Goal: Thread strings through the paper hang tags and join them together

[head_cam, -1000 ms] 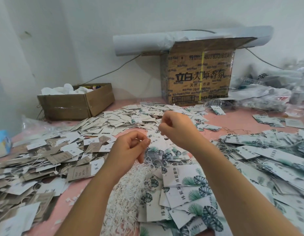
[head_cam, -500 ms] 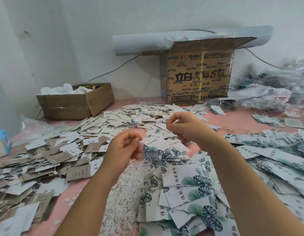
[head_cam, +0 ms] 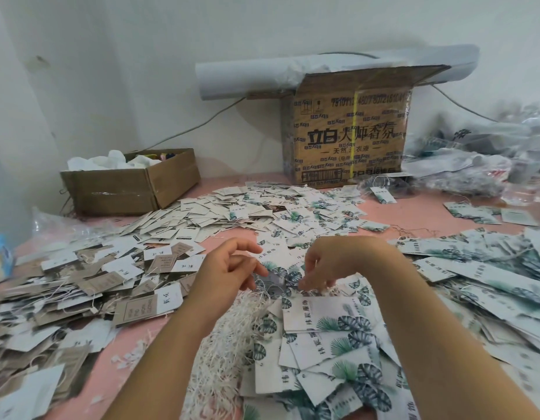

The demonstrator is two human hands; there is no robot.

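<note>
- White leaf-printed paper hang tags (head_cam: 323,325) lie heaped on the pink table (head_cam: 414,213), just beside a loose bundle of white strings (head_cam: 229,347).
- The right hand (head_cam: 326,265) dips curled fingertips into them; whether it pinches anything I cannot tell.
- The left hand (head_cam: 229,268) hovers slack, nothing visible in it.
- Strung brown-and-white tags (head_cam: 81,286) at the left look finished; most leaf tags seemingly remain.

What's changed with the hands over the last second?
The right hand dropped from its raised pinch onto the white leaf-print paper tags, fingertips in the pile. The left hand loosened its fingers, barely moving. The bundle of white strings stayed put.
</note>
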